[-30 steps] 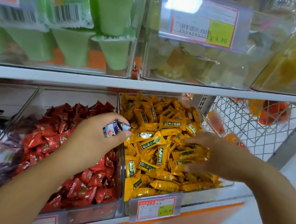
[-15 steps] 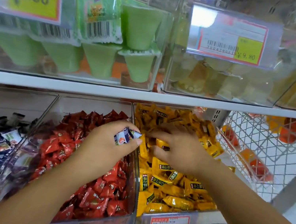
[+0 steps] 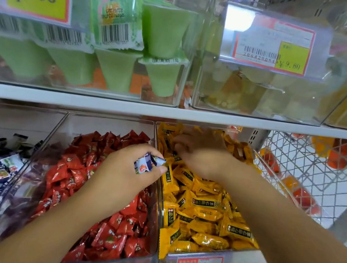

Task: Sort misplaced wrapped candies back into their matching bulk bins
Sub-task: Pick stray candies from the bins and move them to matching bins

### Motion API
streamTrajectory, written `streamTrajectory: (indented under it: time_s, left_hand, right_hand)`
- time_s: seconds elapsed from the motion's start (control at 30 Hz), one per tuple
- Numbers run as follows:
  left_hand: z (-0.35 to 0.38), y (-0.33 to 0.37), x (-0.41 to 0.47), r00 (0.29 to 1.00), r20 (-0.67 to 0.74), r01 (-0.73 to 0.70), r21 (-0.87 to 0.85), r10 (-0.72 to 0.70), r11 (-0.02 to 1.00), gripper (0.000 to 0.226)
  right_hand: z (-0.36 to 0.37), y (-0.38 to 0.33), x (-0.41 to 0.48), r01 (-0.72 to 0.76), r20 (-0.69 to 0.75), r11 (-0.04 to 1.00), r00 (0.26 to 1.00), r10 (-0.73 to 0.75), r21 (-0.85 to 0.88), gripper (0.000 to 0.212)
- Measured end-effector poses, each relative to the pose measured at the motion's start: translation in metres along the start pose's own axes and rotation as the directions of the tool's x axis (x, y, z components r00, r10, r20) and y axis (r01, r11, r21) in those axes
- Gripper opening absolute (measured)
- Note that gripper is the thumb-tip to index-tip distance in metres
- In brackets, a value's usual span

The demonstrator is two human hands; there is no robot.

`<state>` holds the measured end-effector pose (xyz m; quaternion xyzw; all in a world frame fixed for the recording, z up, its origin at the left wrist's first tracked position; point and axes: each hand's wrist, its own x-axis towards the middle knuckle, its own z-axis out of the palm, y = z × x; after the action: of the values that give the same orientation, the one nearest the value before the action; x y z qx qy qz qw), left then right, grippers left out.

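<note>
One blue-white candy (image 3: 148, 163) is pinched in my left hand (image 3: 125, 176), above the red candies (image 3: 72, 168); my right hand (image 3: 200, 155), blurred, reaches among yellow candies (image 3: 202, 203), grip unclear.

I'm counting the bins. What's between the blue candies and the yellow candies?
The red candies, as the head view shows. The left hand, pinching a blue-white candy, is over them.

Head camera faces forward and down; close to candy bins (image 3: 101, 125).
</note>
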<state>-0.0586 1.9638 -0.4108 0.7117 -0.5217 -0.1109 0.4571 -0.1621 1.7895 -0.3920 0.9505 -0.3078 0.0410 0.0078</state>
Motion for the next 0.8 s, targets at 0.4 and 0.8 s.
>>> streamTrajectory:
  time_s: [0.4,0.8]
  left_hand:
    - [0.001,-0.007,0.007,0.999,0.028,0.017,0.041,-0.019,0.999,0.006]
    - [-0.002,-0.010,0.005,0.999,0.052,0.007,0.026,-0.009,1.000,0.007]
  right_hand:
    - [0.038,0.006,-0.027,0.082,-0.058,0.993,0.995,-0.087,-0.081,0.064]
    - [0.028,0.012,-0.036,0.057,-0.229,0.986,0.973,-0.019,0.158,0.052]
